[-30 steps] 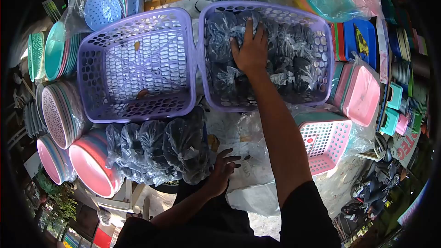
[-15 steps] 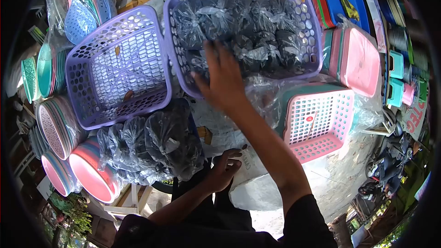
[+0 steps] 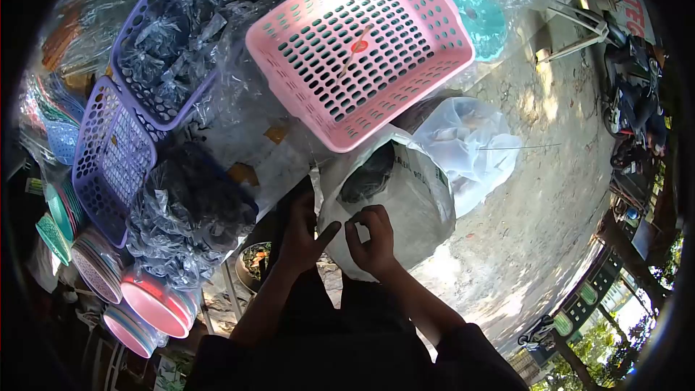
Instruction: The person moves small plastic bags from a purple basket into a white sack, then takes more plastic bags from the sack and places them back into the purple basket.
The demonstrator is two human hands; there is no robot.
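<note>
Both hands at the rim of a white sack [image 3: 405, 188], low in the middle of the view. Right hand [image 3: 371, 240] curled, fingers pinching the sack's near edge. Left hand [image 3: 302, 232] beside it, touching the same edge with fingers loosely bent and one pointing toward the right; whether actually gripping, cannot tell. Sack mouth open, something dark [image 3: 368, 174] inside. Just beyond, overlapping the far rim, a pink basket [image 3: 362, 43], empty, tilted. Right of the sack, a clear plastic bag [image 3: 470, 145] on the bare ground. To the left, a heap of dark bagged packets [image 3: 190, 210]. Above that, two purple baskets: the farther one [image 3: 156, 108] full of similar packets, the nearer one [image 3: 108, 156] empty. Far left and below, stacked plastic bowls [image 3: 148, 304].
</note>
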